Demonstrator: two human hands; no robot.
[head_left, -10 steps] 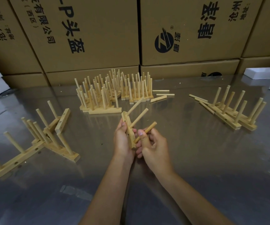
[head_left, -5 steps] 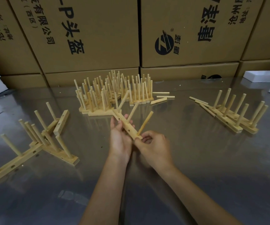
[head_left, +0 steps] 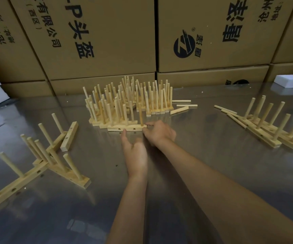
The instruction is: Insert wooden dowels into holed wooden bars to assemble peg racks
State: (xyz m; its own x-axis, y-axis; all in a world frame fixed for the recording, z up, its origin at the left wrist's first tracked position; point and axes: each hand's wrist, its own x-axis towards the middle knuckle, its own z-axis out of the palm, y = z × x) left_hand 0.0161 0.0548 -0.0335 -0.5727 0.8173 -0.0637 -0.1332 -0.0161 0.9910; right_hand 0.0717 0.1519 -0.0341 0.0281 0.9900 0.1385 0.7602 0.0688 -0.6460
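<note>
The right hand (head_left: 159, 133) pinches the rack (head_left: 126, 128) end in its grip, setting it upright on the bench (head_left: 203, 155) against the finished pile (head_left: 130, 101), while the left hand (head_left: 136, 152) steadies it, fingers loose and empty.

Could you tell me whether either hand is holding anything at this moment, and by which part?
The right hand pinches the right end of the peg rack standing on the table. The left hand holds nothing.
</note>
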